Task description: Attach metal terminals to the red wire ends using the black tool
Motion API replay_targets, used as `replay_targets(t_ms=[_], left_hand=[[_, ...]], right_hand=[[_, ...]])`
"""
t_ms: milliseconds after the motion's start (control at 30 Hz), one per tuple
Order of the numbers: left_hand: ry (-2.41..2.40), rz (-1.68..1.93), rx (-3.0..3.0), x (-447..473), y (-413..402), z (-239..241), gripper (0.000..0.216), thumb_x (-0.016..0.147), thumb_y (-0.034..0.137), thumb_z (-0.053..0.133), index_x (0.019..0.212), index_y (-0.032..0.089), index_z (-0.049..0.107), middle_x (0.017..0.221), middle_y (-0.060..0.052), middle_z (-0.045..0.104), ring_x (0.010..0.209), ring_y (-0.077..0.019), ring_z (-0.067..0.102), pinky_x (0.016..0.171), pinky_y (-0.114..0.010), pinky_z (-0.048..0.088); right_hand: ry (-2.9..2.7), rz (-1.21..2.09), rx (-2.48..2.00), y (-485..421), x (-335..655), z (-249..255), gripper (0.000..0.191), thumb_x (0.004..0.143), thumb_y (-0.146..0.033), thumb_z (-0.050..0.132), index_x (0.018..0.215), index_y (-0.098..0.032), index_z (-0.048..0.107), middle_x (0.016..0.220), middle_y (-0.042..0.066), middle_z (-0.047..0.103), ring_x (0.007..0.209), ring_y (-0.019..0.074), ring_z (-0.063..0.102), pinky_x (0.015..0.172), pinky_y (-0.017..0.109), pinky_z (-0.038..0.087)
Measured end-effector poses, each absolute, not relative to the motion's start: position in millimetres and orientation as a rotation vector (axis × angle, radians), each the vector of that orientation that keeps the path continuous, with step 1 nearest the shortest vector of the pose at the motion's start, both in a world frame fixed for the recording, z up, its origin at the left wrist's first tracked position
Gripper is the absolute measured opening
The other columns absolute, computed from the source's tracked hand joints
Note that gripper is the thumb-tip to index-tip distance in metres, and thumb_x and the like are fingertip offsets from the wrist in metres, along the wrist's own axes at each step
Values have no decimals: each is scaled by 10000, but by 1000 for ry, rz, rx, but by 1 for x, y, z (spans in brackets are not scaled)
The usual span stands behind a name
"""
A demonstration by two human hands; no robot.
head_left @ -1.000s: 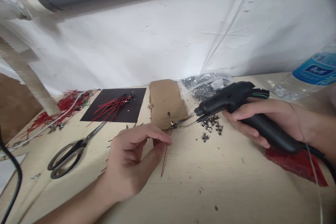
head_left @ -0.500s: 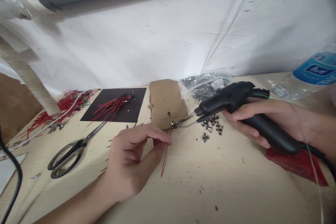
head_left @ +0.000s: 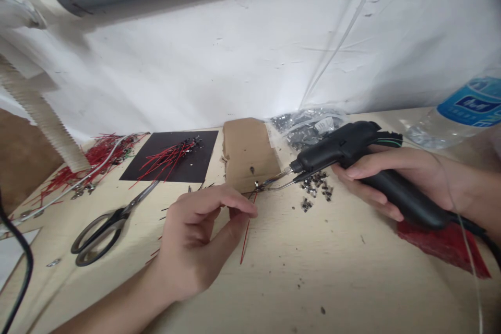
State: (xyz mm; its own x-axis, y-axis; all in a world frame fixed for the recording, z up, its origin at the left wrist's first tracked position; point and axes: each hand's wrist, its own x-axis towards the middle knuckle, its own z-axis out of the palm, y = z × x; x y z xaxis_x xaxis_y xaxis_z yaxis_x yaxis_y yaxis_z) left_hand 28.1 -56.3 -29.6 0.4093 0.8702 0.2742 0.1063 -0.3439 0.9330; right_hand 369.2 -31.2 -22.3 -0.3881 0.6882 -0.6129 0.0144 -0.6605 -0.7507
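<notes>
My left hand [head_left: 207,240] pinches a thin red wire [head_left: 245,242] between thumb and forefinger. The wire's upper end meets a tiny black-and-silver component [head_left: 257,186] at the near edge of a cardboard piece [head_left: 250,151]. My right hand [head_left: 395,177] is wrapped around the handle of a black soldering gun [head_left: 336,148]. Its tip and a thin metal feed tube reach left to the component; at this size I cannot tell exactly what touches. Just below the gun's nose lie several loose small components [head_left: 316,188].
Left of the cardboard, a black sheet [head_left: 133,164] carries red wires with components. Scissors [head_left: 113,224] lie in front of it, and a red wire heap [head_left: 105,154] is farther left. A clear bag of parts [head_left: 309,128], a water bottle [head_left: 462,112] and red plastic [head_left: 442,248] are rightward.
</notes>
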Motion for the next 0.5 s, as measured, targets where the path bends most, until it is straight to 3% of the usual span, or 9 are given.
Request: replay_targets(t_ms=[500], left_hand=[[850,1025,1736,27,-56,-30,247,934,44,618,950,233,775,843,-43,737,777,-174,666,689,-303,478]], right_hand=[[-976,2092,-1402,-32,370,-23,266,777,-435,806,761,-195,694,514,-25,592,366,137,574,359,212,481]])
